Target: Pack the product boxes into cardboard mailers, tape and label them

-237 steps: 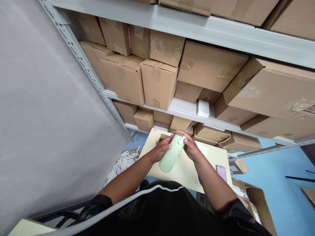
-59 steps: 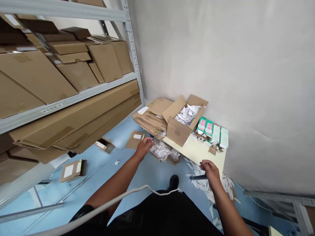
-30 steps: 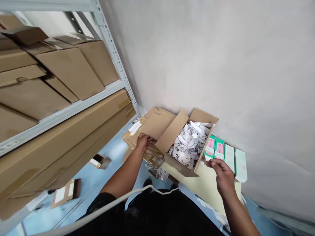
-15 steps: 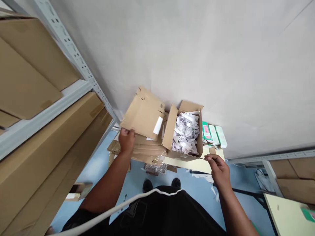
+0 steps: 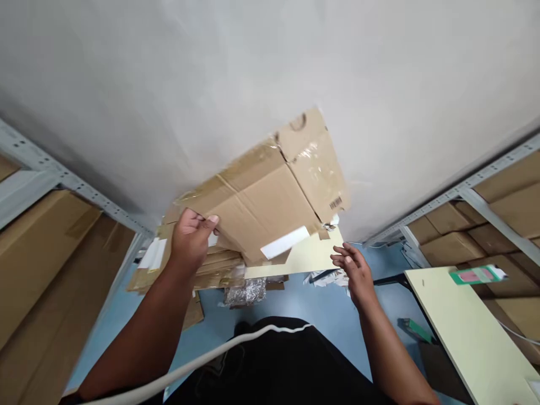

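Pinched at its near left corner, a flattened cardboard box (image 5: 270, 208) is held up in my left hand (image 5: 188, 233). It tilts against the grey wall and bears clear tape, a white label and a barcode. My right hand (image 5: 354, 267) holds nothing, its fingers apart, just off the right end of the pale table (image 5: 307, 256). Under my left wrist lies a stack of flattened cardboard (image 5: 219, 270). The raised cardboard covers much of the table, and the open box of crumpled paper is hidden behind it; only a scrap of white shows by its right corner.
Metal shelves with cardboard boxes (image 5: 46, 264) stand at left, and more shelved boxes (image 5: 455, 242) at right. A second pale table (image 5: 464, 332) carries a green-and-pink pack (image 5: 476, 274). Bubble wrap (image 5: 247, 292) lies below the first table. A white cable (image 5: 202, 360) crosses my front.
My left hand has lifted the flattened box and swung it rightward, now in front of the paper-filled box. My right hand has let go near that box's corner and opened. The view has shifted right.
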Demonstrator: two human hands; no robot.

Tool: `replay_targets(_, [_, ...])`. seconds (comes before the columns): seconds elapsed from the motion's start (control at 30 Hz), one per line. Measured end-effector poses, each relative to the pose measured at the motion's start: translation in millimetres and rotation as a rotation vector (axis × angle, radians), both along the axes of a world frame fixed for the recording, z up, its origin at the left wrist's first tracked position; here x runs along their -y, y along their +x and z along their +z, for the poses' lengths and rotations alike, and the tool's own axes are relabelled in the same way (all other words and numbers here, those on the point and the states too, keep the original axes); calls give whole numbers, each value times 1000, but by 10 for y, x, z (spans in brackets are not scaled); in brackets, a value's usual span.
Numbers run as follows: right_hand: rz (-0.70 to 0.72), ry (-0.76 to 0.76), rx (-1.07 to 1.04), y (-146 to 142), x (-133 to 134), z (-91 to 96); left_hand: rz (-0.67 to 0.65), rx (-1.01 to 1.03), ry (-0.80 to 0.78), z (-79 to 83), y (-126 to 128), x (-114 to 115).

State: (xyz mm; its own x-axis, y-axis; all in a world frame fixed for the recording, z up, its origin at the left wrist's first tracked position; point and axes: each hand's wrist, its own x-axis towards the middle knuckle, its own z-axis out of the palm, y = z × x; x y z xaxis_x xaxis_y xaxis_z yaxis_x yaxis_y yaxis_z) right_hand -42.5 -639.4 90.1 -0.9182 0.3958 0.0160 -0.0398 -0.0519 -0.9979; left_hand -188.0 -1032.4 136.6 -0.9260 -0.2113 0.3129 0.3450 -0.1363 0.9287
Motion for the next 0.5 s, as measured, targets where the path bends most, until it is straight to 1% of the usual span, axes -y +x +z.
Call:
replay_targets(0.07, [-30, -157, -78, 180, -365, 26, -183, 70, -49, 39, 85, -558])
replay_targets(0.13, [-107, -288, -152, 400, -786, 53, -351, 115, -113, 73, 186, -1132])
replay_targets(0.23, [-270, -394, -172, 770, -1467, 67, -554, 126, -207, 120, 323, -1986])
replay_targets(0.3, [-374, -433, -155, 1021, -1912, 46, -647, 107, -252, 129, 385, -2534])
replay_targets(0.37, [-465, -433, -149, 1263, -2318, 0, -717, 79, -281, 103, 425, -3049])
replay_targets(0.4, [-511, -403, -147, 1378, -2502, -31, -749, 65, -292, 75, 438, -3288])
replay_targets(0.5, [-654, -195, -95, 1703, -2963, -143, -808, 30, -368, -61, 463, -3915])
